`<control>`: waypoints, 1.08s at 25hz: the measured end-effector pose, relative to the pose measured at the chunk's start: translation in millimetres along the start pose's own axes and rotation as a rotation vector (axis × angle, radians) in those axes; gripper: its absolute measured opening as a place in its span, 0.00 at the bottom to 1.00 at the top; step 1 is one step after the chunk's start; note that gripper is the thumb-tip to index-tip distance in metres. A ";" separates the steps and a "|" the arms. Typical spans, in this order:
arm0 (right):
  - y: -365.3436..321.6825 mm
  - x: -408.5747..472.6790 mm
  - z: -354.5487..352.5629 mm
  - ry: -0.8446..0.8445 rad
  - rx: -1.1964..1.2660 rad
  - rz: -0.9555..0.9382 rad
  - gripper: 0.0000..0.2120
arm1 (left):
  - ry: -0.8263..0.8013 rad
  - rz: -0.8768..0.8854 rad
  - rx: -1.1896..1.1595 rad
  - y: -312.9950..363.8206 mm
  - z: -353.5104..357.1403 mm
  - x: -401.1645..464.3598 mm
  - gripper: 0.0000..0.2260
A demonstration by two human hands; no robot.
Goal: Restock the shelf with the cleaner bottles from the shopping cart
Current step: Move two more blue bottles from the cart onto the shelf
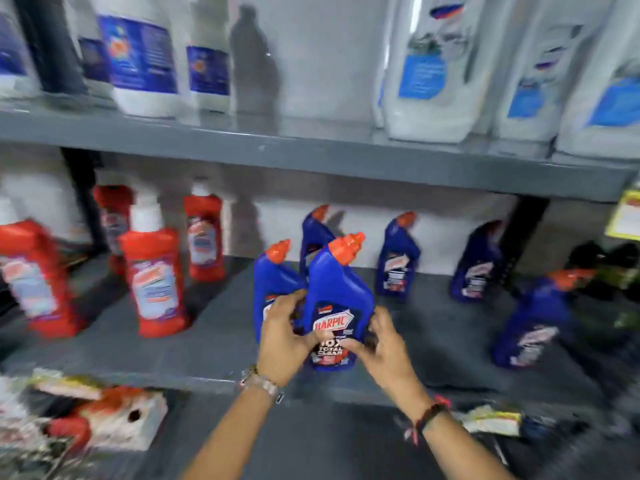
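A blue cleaner bottle [337, 292] with an orange angled cap stands upright near the front of the grey middle shelf [207, 344]. My left hand [282, 337] and my right hand [384, 344] clasp its lower body from either side, fingers over the label. A second blue bottle [273, 282] stands just behind and to the left, touching my left hand's fingers. Several more blue bottles [398, 259] stand spaced along the back and right of the same shelf. The shopping cart is out of view.
Red cleaner bottles [156, 282] with white caps fill the shelf's left part. White jugs [436, 74] with blue labels stand on the upper shelf [311, 154]. Packaged goods [104, 420] lie on the shelf below. A yellow price tag [627, 216] hangs at the right.
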State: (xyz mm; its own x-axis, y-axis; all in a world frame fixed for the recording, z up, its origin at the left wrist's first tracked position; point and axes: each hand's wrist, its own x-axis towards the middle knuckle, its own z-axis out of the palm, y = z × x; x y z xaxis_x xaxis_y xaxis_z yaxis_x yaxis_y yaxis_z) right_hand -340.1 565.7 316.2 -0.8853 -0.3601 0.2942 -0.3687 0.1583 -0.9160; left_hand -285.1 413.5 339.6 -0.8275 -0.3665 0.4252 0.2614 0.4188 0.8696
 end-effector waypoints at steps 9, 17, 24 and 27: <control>83.7 41.2 -53.0 0.106 -0.071 0.155 0.27 | -0.122 -0.155 0.003 -57.8 114.5 45.7 0.25; 118.1 43.1 -65.3 -0.025 -0.338 0.250 0.25 | -0.232 -0.254 0.143 -94.1 135.6 32.0 0.23; 138.2 33.0 -110.3 -0.008 -0.395 0.274 0.29 | -0.262 -0.249 0.487 -95.5 186.2 15.8 0.25; 143.4 32.1 -114.2 0.011 -0.421 0.274 0.26 | -0.231 -0.251 0.495 -98.0 192.7 13.6 0.23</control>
State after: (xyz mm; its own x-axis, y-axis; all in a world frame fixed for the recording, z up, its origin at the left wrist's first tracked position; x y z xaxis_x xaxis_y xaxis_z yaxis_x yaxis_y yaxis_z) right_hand -453.7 681.8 225.4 -0.9676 -0.2446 0.0632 -0.2029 0.6033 -0.7713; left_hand -417.7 527.5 211.9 -0.9350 -0.3379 0.1080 -0.1731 0.7004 0.6925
